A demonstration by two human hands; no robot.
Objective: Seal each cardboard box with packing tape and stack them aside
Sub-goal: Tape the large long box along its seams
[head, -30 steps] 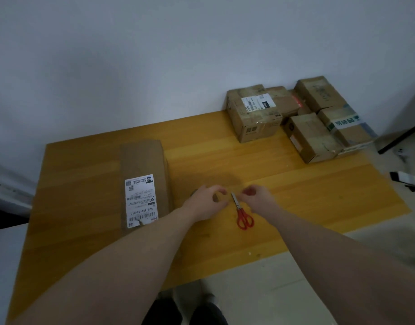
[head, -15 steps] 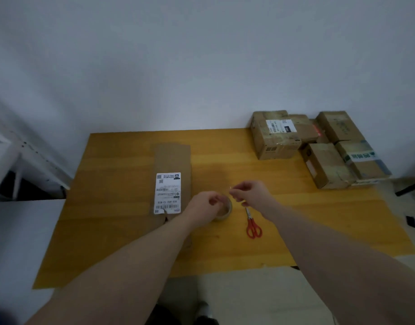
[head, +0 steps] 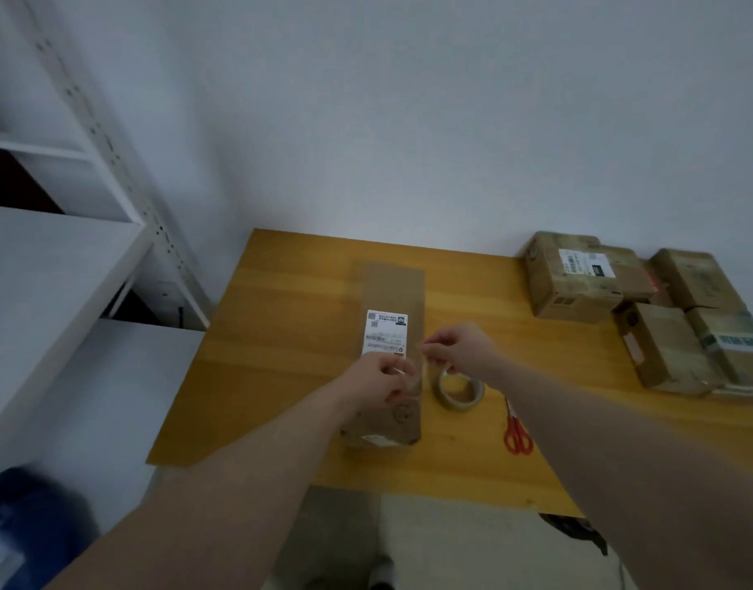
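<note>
Both hands are up over the yellow wooden bench (head: 281, 334). The left hand (head: 379, 383) hovers above the near end of the long brown cardboard box (head: 394, 291), its fingers (head: 398, 372) curled in a pinch on what looks like the free end of a clear strip of tape (head: 419, 368), though the blur makes that hard to confirm. The right hand (head: 460, 349) sits just to the right, fingers pinched together on the same thin strip. Just below the right fingers, the roll of clear packing tape (head: 460, 389) lies flat on the bench, beside the box. The box's white shipping label (head: 385, 332) lies just beyond the left fingers. Right of the roll, the red-handled scissors (head: 517, 432) rest on the bench. Far off to the right of both hands, a cluster of brown cardboard boxes (head: 579, 278) sits together.
</note>
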